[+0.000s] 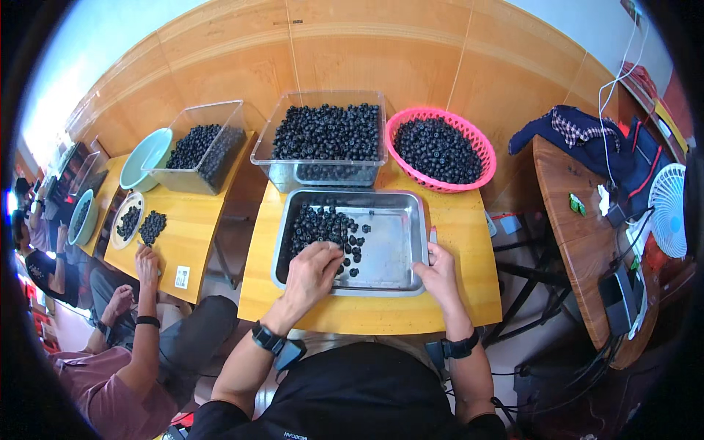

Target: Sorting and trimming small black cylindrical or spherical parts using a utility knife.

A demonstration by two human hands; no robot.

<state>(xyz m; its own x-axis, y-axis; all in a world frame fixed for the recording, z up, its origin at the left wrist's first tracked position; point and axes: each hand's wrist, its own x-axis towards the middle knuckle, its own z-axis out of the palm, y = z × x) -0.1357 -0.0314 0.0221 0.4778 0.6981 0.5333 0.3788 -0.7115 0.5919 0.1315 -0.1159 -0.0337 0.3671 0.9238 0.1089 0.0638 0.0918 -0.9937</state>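
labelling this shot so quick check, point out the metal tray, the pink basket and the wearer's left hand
Metal tray (397, 253): head view, bare floor
Pink basket (488, 155): head view, right rim
Left hand (312, 273): head view, back of hand

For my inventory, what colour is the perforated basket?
The perforated basket is pink, best seen in the head view.

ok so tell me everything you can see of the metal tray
The metal tray is a shallow, silver-coloured rectangle with rounded corners, raised walls and a shiny rim. It lies flat on the yellow table, in front of a clear plastic bin. Dark blueberries crowd its left part and thin out toward the middle; most of the right is bare, with dull smudges. The left hand reaches over its near-left side; the right hand seems to touch its right rim.
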